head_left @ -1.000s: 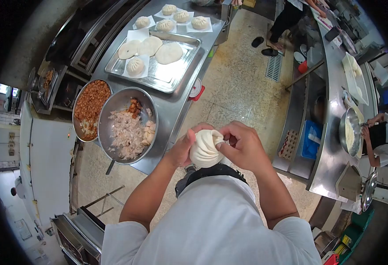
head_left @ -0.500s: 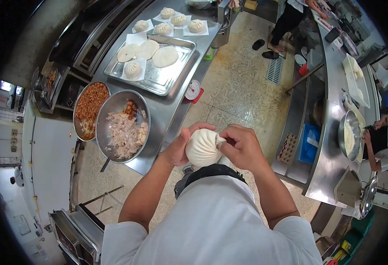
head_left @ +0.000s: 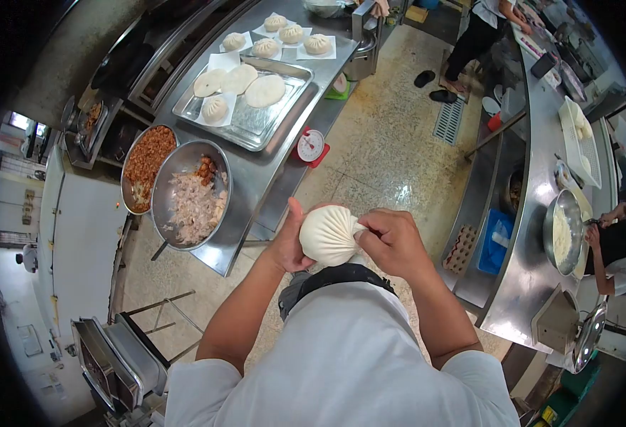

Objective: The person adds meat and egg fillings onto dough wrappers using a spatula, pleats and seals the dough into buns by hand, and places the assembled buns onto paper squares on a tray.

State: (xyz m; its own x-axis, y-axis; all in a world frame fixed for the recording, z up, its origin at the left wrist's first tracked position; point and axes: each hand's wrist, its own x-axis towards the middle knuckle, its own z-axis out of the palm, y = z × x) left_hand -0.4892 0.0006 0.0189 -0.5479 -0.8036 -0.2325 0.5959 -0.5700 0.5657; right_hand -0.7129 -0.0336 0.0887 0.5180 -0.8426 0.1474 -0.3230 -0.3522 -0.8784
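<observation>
A large pleated steamed bun (head_left: 326,235) of raw white dough rests in my left hand (head_left: 289,240), whose palm and fingers cup its left side and underside. On the other side, my right hand (head_left: 391,238) pinches the gathered dough tip where the pleats meet. The bun is held in the air before my waist, tilted with its tip to the right. To the left on the steel table stand a metal bowl (head_left: 220,213) of pale minced filling with some reddish-brown filling, and a bowl of reddish-brown filling (head_left: 149,158). A handle sticks out of the pale filling's bowl.
A metal tray (head_left: 256,132) holds flat dough rounds and one bun on paper. Several finished buns (head_left: 318,45) sit on paper beyond it. A red kitchen scale (head_left: 311,146) is beside the table. Two other people work along the right counter (head_left: 516,285).
My right hand has drawn the bun's tip slightly outward, and the pleats now point toward it. The left thumb has lifted off the dough. The view has shifted a little.
</observation>
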